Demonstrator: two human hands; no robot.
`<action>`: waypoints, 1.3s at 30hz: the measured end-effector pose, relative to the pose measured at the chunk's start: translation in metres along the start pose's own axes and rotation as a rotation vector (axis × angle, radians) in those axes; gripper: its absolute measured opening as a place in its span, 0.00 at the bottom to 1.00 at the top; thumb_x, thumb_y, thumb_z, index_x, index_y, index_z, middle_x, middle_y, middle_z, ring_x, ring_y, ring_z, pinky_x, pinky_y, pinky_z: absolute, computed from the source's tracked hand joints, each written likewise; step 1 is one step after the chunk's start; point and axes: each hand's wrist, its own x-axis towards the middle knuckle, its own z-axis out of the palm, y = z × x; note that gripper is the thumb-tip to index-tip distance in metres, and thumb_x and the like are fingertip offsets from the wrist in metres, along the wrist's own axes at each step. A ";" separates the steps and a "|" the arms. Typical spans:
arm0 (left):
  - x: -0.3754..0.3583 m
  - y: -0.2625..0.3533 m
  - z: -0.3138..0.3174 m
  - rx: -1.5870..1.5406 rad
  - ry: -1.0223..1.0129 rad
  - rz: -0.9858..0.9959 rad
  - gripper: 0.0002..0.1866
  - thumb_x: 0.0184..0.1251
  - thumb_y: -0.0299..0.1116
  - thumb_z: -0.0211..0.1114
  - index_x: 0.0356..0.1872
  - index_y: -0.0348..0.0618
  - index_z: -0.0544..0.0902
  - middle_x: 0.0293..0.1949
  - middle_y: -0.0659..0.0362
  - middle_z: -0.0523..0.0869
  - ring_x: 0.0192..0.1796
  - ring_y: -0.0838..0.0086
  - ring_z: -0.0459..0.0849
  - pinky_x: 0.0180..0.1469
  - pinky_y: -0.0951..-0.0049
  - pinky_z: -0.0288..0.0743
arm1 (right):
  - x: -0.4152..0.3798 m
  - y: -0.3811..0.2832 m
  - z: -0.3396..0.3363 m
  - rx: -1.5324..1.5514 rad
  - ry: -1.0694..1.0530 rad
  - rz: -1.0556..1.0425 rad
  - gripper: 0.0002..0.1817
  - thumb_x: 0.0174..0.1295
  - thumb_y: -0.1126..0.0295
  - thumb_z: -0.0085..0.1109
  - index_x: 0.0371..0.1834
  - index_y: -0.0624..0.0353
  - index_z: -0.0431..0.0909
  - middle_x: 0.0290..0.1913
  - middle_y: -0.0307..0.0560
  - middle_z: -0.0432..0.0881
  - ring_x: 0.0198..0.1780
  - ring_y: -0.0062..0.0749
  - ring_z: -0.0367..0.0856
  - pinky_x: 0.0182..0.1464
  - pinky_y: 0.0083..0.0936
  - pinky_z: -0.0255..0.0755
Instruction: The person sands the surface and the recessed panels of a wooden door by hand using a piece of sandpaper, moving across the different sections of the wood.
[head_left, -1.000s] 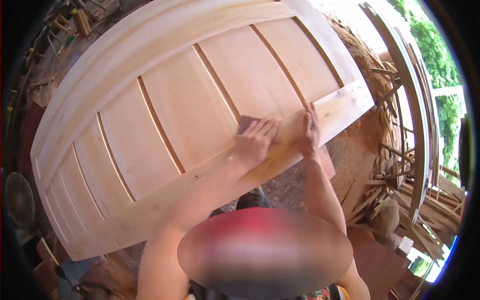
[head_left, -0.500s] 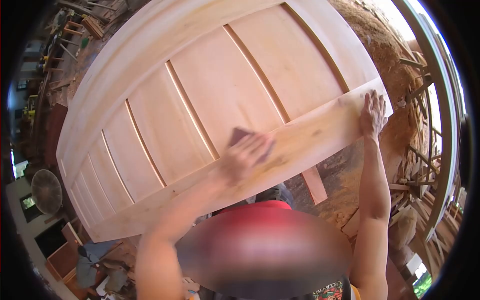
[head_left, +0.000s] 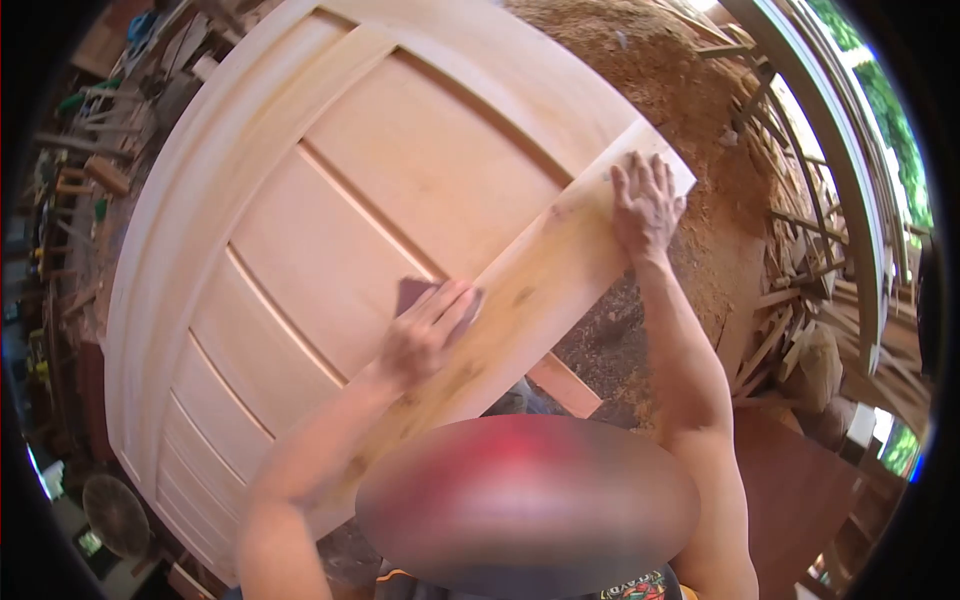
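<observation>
A large pale wooden panel door [head_left: 560, 270] with several recessed panels and grooves stretches across the view. My left hand [head_left: 420, 338] is closed around a dark maroon piece of sandpaper [head_left: 414, 292], pressed on the near rail by its inner edge. Brownish stains mark the rail around it. Toward the right end of the same rail, my right hand [head_left: 648, 205] lies flat with fingers a little apart, holding nothing. Part of the sandpaper is hidden under my left fingers.
A wooden support piece [head_left: 563, 384] sticks out below the near edge. Sawdust [head_left: 715, 210] covers the ground at the right, beside stacked wood scraps [head_left: 790, 345]. A round fan-like object [head_left: 115, 515] stands at the lower left.
My view has turned and shifted, so the door appears more tilted. My left hand, blurred before, shows more sharply with the sandpaper farther toward the rail's inner edge. My right hand keeps its place.
</observation>
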 end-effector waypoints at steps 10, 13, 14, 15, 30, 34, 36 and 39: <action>0.142 0.024 0.043 -0.145 -0.035 0.094 0.22 0.79 0.32 0.59 0.68 0.31 0.78 0.65 0.38 0.83 0.70 0.45 0.79 0.73 0.52 0.71 | 0.000 0.010 0.011 0.133 0.113 -0.049 0.33 0.72 0.37 0.50 0.69 0.47 0.78 0.77 0.56 0.70 0.81 0.52 0.63 0.76 0.70 0.53; 0.113 0.002 0.041 -0.023 -0.098 0.051 0.23 0.84 0.35 0.53 0.71 0.33 0.77 0.69 0.40 0.80 0.73 0.45 0.76 0.75 0.51 0.68 | -0.006 0.008 -0.004 0.251 0.076 -0.006 0.37 0.70 0.37 0.55 0.73 0.50 0.75 0.80 0.65 0.64 0.84 0.59 0.57 0.81 0.66 0.47; 0.124 0.000 0.043 -0.054 -0.125 0.031 0.23 0.84 0.35 0.53 0.72 0.33 0.77 0.70 0.41 0.80 0.74 0.45 0.76 0.76 0.52 0.67 | -0.013 0.006 -0.002 0.278 0.077 0.012 0.38 0.69 0.37 0.55 0.73 0.51 0.75 0.80 0.65 0.64 0.84 0.59 0.57 0.81 0.66 0.46; 0.158 0.015 0.050 -0.088 -0.125 0.010 0.23 0.84 0.34 0.53 0.72 0.33 0.76 0.70 0.42 0.80 0.75 0.46 0.75 0.77 0.52 0.65 | -0.009 0.008 -0.001 0.299 0.090 0.007 0.38 0.69 0.37 0.56 0.74 0.52 0.75 0.80 0.66 0.65 0.84 0.60 0.56 0.81 0.66 0.45; 0.191 -0.001 0.056 -0.157 -0.101 0.136 0.20 0.83 0.32 0.56 0.70 0.39 0.79 0.69 0.43 0.81 0.72 0.49 0.78 0.74 0.52 0.71 | -0.002 0.010 -0.001 0.092 0.125 -0.043 0.39 0.70 0.31 0.52 0.73 0.46 0.77 0.81 0.60 0.66 0.83 0.54 0.59 0.81 0.65 0.46; 0.180 -0.003 0.052 -0.165 -0.081 0.110 0.20 0.82 0.30 0.56 0.70 0.40 0.79 0.67 0.43 0.82 0.71 0.48 0.79 0.73 0.51 0.72 | -0.001 0.005 0.002 0.037 0.126 -0.060 0.40 0.68 0.33 0.56 0.73 0.48 0.77 0.80 0.60 0.66 0.83 0.54 0.61 0.79 0.65 0.48; 0.177 -0.012 0.050 -0.170 -0.060 0.125 0.19 0.82 0.29 0.56 0.69 0.40 0.79 0.66 0.44 0.83 0.71 0.49 0.80 0.72 0.51 0.73 | 0.006 0.005 0.000 0.021 0.171 -0.068 0.38 0.67 0.34 0.58 0.72 0.48 0.78 0.79 0.59 0.68 0.82 0.54 0.61 0.77 0.65 0.52; 0.200 -0.003 0.060 -0.189 -0.052 0.115 0.20 0.81 0.29 0.58 0.69 0.42 0.80 0.67 0.46 0.83 0.71 0.51 0.80 0.72 0.50 0.74 | -0.002 0.005 0.002 0.069 0.145 -0.073 0.37 0.67 0.35 0.59 0.71 0.48 0.78 0.79 0.58 0.68 0.83 0.53 0.60 0.77 0.68 0.51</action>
